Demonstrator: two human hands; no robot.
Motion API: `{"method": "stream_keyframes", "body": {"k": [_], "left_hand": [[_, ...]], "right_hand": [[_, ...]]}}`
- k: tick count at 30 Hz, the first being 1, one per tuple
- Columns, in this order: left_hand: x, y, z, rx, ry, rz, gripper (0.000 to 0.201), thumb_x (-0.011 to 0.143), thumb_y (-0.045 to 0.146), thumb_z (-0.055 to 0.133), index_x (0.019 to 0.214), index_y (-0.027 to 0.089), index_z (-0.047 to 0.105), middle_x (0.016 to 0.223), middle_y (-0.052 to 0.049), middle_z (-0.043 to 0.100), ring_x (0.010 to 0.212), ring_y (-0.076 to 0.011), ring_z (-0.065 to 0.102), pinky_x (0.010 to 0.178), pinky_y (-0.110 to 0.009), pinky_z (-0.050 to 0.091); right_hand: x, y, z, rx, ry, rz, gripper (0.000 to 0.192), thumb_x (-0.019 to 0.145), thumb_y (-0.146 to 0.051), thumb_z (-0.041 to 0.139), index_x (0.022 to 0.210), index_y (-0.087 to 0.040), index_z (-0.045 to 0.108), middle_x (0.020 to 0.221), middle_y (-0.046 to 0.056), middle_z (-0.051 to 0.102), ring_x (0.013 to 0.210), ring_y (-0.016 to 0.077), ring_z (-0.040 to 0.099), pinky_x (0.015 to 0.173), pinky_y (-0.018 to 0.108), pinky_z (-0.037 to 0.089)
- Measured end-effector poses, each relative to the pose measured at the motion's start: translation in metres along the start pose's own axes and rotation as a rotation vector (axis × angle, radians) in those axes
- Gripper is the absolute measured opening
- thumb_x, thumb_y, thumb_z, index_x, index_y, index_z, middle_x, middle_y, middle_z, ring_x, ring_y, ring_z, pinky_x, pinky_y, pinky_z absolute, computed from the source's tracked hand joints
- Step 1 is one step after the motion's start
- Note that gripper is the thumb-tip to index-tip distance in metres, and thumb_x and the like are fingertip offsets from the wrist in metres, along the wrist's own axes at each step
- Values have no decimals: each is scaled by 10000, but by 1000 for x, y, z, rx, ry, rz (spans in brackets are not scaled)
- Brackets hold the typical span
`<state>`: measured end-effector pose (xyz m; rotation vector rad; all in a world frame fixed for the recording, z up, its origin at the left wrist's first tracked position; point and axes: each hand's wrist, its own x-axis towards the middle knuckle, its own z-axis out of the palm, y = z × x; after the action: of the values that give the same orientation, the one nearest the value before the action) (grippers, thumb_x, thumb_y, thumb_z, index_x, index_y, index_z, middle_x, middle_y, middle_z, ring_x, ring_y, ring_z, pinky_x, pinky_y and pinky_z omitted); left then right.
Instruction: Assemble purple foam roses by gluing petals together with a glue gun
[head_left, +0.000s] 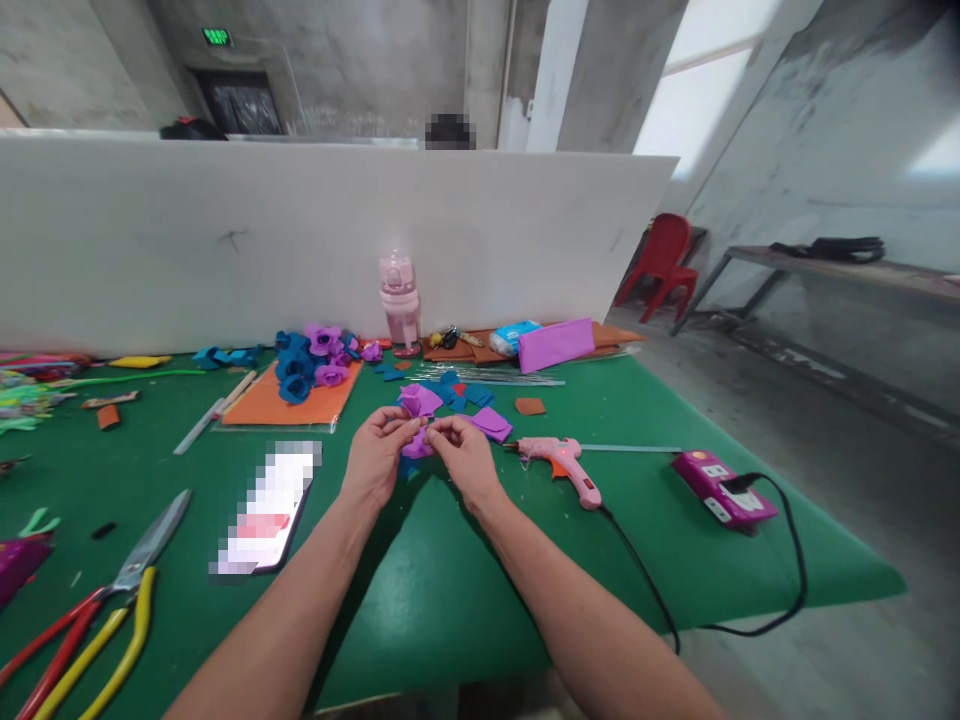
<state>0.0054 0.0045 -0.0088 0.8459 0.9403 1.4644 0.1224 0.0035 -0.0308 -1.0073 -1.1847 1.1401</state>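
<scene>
My left hand [379, 450] and my right hand [463, 455] meet near the middle of the green table, fingertips pinched together. Between them is a purple paper piece [417, 445], partly covered by the fingers; its exact shape cannot be made out. Just beyond the fingertips is a folded purple petal [420, 400]. Blue paper petals [457, 392] lie behind, and a purple paper strip [491, 424] lies beside my right hand. To the right, a pink hot glue gun [559, 460] rests on its side with a clear glue stick [630, 449] in its back.
Blue and purple paper flowers [311, 365] sit on orange sheets [289, 400]. A phone [266, 510], pliers [56, 650] and scissors-like shears [154, 540] lie left. A pink bottle [400, 305] stands before the white partition [300, 230]. A purple power strip [720, 488] with a black cord sits right.
</scene>
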Motion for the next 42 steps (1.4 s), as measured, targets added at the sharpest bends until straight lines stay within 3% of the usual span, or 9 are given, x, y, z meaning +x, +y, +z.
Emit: {"method": "stream_keyframes", "body": {"k": [9, 15, 18, 20, 25, 29, 36, 39, 42], "left_hand": [[-1, 3, 2, -42, -26, -36, 403, 463, 236, 826, 767, 142, 578, 670, -24, 668, 654, -126, 621, 638, -237, 451], [0, 2, 0, -84, -61, -69, 399, 466, 196, 827, 771, 134, 577, 677, -24, 671, 646, -121, 620, 620, -234, 466], [-3, 4, 1, -100, -127, -70, 358, 502, 187, 816, 777, 130, 593, 690, -26, 675, 662, -117, 623, 629, -228, 467], [-7, 7, 2, -135, -189, -62, 325, 523, 175, 808, 770, 134, 601, 691, -14, 669, 674, -114, 627, 643, -224, 471], [-16, 14, 2, -226, -325, -51, 252, 571, 141, 785, 741, 148, 598, 665, 15, 639, 697, -120, 637, 664, -233, 488], [-16, 12, -1, -271, -357, -46, 239, 579, 127, 780, 734, 144, 600, 666, 15, 638, 672, -117, 639, 658, -234, 492], [-10, 6, -6, -337, -316, -51, 268, 568, 149, 791, 761, 143, 606, 663, 16, 634, 674, -122, 640, 632, -226, 489], [-10, 6, -5, -323, -321, -55, 248, 565, 138, 789, 718, 136, 594, 675, 11, 640, 657, -116, 637, 616, -215, 481], [-11, 6, -4, -325, -325, -68, 251, 561, 138, 791, 714, 135, 592, 678, 6, 649, 641, -112, 635, 612, -213, 479]], "right_hand": [[-45, -31, -23, -130, 47, -98, 169, 780, -336, 539, 789, -180, 602, 710, 12, 647, 633, 131, 581, 628, 250, 469], [-77, -49, -103, -699, 268, -246, 248, 844, -319, 434, 919, -177, 622, 946, 70, 658, 877, 182, 585, 790, 311, 446], [-74, -37, -145, -1032, 317, -129, 287, 810, -335, 478, 993, -152, 601, 978, 107, 639, 934, 225, 561, 811, 335, 414], [-71, -28, -161, -1161, 206, 45, 298, 770, -319, 528, 1003, -147, 596, 935, 104, 638, 872, 215, 574, 761, 301, 405], [-60, -19, -169, -1269, 135, 297, 177, 751, -262, 488, 870, -165, 577, 802, 62, 628, 710, 179, 575, 584, 249, 340], [-54, -21, -162, -1026, 147, 306, 113, 748, -288, 498, 708, -183, 505, 574, -13, 527, 556, 146, 509, 509, 237, 322], [-71, -42, -125, 34, 163, 294, 328, 633, -317, 707, 869, -172, 532, 644, -25, 588, 520, 93, 521, 493, 199, 424], [-76, -55, -104, 406, 2, 437, 229, 678, -328, 674, 767, -151, 559, 554, -40, 496, 465, 65, 458, 442, 178, 404], [-80, -65, -85, 492, -96, 488, 219, 744, -346, 618, 811, -138, 592, 574, -20, 506, 463, 70, 448, 432, 189, 414]]}}
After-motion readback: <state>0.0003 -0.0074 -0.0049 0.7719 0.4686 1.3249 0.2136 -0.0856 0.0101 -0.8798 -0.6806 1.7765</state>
